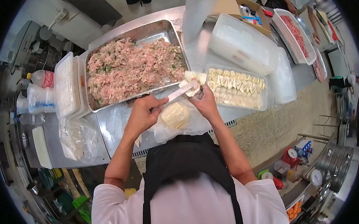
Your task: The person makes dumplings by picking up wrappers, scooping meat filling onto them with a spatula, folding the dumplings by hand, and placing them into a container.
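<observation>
My left hand is closed around the handle of a flat white spatula. The spatula's tip rests on a pale dough wrapper, where a small dab of pinkish filling shows. My right hand holds that wrapper from beneath and at its side, fingers curled. Just below the hands, a stack of wrappers lies on a plastic sheet. To the left stands a metal tray with minced meat filling in it. At right, a clear container holds rows of folded dumplings.
Translucent bins and a lid stand behind the dumplings. Stacked white containers, a plastic bag and a bottle are at left. Farther right sits a basket of meat, near another person's arm.
</observation>
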Demonstrator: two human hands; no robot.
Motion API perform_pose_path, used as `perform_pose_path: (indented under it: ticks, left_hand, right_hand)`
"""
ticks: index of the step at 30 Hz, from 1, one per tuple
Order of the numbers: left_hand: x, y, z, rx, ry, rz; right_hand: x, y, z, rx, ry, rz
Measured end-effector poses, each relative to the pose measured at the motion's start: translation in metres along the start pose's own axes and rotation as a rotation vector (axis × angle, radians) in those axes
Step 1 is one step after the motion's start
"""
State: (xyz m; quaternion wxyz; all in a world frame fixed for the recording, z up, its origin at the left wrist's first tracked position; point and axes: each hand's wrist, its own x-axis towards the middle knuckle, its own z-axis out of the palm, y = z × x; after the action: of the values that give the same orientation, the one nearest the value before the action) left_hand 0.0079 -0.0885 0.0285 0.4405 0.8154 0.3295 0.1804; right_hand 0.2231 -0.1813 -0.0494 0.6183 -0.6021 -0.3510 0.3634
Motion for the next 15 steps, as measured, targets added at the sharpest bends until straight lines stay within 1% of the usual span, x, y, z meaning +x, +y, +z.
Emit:
perform_pose_path:
  ticks: [1, 2, 3, 4, 5, 6, 7, 8, 9, 10, 12, 13, 14, 15]
  left_hand:
    - [0.0, 0.003, 0.0, 0.0, -0.002, 0.002]
    - [-0.001, 0.006, 0.0, 0.066, -0.073, -0.037]
    - [-0.002, 0.011, -0.002, 0.132, -0.145, -0.076]
    - [-0.003, 0.016, -0.007, 0.132, -0.148, -0.073]
    - [-0.004, 0.02, -0.015, 0.139, -0.14, -0.087]
    - [-0.005, 0.022, -0.022, 0.144, -0.133, -0.102]
    - [-0.007, 0.019, -0.027, 0.138, -0.14, -0.099]
    - [-0.009, 0.014, -0.033, 0.107, -0.011, -0.026]
    - [-0.009, 0.01, -0.038, 0.072, 0.118, 0.05]
    - [-0.01, 0.007, -0.042, 0.056, 0.105, 0.059]
    - [-0.01, 0.003, -0.047, 0.016, 0.142, 0.02]
    - [-0.01, 0.001, -0.045, 0.0, 0.129, 0.031]
    - [-0.011, -0.001, -0.043, -0.026, 0.134, -0.014]
    - [-0.012, -0.002, -0.041, -0.05, 0.141, -0.062]
  right_hand:
    - [0.0, 0.002, 0.001, -0.228, 0.007, -0.101]
    - [0.001, 0.004, -0.001, -0.228, 0.01, -0.1]
    - [0.003, 0.003, -0.002, -0.293, -0.004, -0.151]
    - [0.005, 0.002, -0.003, -0.357, -0.016, -0.203]
    - [0.008, 0.015, -0.005, -0.4, 0.029, -0.345]
    - [0.009, 0.013, -0.01, -0.404, 0.033, -0.343]
    - [0.008, 0.008, -0.017, -0.38, 0.008, -0.179]
    - [0.008, 0.005, -0.024, -0.356, -0.012, -0.015]
    - [0.013, 0.02, -0.031, -0.169, 0.023, 0.0]
    - [0.012, 0.012, -0.038, -0.183, 0.039, 0.004]
    - [0.01, -0.004, -0.053, 0.308, 0.06, 0.236]
    - [0.009, -0.003, -0.056, 0.273, 0.097, 0.183]
    - [0.008, -0.006, -0.06, 0.261, 0.114, 0.181]
    - [0.007, -0.013, -0.062, 0.133, 0.142, 0.102]
